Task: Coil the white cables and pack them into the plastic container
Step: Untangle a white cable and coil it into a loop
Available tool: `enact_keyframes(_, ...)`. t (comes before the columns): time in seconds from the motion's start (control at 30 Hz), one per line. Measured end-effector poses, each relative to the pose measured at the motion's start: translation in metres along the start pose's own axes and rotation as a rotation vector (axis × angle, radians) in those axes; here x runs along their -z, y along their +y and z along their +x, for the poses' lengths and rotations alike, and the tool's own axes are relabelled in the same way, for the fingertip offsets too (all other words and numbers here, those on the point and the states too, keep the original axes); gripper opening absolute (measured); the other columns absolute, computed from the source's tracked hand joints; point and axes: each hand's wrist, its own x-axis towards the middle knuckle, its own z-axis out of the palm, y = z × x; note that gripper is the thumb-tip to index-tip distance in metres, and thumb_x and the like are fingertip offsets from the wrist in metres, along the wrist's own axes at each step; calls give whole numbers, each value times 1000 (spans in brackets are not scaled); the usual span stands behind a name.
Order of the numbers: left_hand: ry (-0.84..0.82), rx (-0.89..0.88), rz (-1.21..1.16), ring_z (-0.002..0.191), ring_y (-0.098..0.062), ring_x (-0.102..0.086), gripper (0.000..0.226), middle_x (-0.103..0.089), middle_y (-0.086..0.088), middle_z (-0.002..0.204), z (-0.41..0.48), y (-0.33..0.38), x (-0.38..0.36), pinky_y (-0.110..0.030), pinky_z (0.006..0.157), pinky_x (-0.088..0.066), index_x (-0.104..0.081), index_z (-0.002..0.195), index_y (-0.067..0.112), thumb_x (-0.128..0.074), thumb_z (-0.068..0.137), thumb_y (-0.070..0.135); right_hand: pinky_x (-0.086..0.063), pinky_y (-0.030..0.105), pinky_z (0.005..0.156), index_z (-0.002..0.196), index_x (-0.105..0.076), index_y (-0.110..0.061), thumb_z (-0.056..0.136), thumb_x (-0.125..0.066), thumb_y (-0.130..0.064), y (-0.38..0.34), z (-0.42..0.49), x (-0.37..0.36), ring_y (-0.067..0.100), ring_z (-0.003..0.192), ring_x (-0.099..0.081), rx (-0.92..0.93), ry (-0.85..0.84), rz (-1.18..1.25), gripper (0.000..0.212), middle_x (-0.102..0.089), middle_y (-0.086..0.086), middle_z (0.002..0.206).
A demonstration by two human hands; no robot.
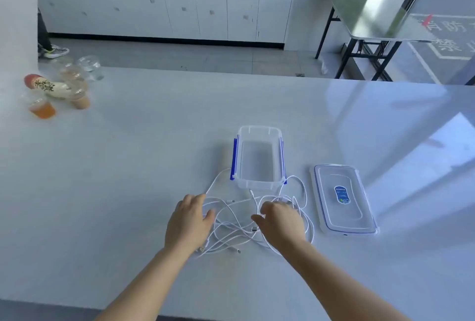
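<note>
White countertop (123, 171), open plastic container (260, 184) standing on it, loose tangle of white cables (232, 229) just in front of the container
Both hands are on the tangle at the container's near side, apart from each other: the left hand (190, 220) lies with fingers loosely spread over the strands, the right hand (281, 220) arches fingertips-down among them, and I cannot tell whether it pinches one. Cable loops reach the container's near corners. Its lid (344, 199) lies flat to the container's right, apart from it. Bare counter runs left of and beyond the container to the far edge; cups (77, 89) cluster far to its left
</note>
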Motion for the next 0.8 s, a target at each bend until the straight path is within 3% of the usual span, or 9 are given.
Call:
enact_keyframes(0.23,-9,-27,-65,120,-23,-52,43,-57,-3,127,6,3,-12,-35,91,-46,-54,135,20,-52,94,36,-43,30,64,68,-51,-17,89,-54,-54,-7,11,-11,30,78,-62,-197,-90,71,42,-65,3,81)
enact_keyframes(0.37,-37,-108,44,115,-26,-54,38,-59,-3,120,7,-3,-23,-36,88,-47,-58,128,23,-52,93,36,-44,28,64,81,-63,-15,85,-54,-31,-11,17,-13,32,86,-67,-264,-96,137,19,-68,2,83)
enact_keyframes(0.53,-45,-236,272,104,-27,-57,26,-61,-1,100,6,-23,-44,-37,78,-50,-68,101,24,-56,84,40,-33,27,51,71,-53,-17,87,-51,-23,-6,8,-6,28,68,-56,-223,22,214,18,-59,-1,68)
enact_keyframes(0.67,-41,-180,137,110,-25,-55,28,-63,0,107,10,-25,-44,-36,86,-50,-69,107,25,-59,85,40,-45,30,59,75,-59,-22,89,-61,-22,-1,-7,9,16,66,-63,-139,122,660,14,-70,-8,71)
enact_keyframes(0.8,-102,-58,-83,117,-21,-55,36,-62,1,119,14,-17,-27,-32,93,-48,-65,120,27,-62,88,41,-55,40,61,79,-61,-18,91,-64,-11,-7,-21,37,17,68,-66,-32,216,965,14,-74,-4,73)
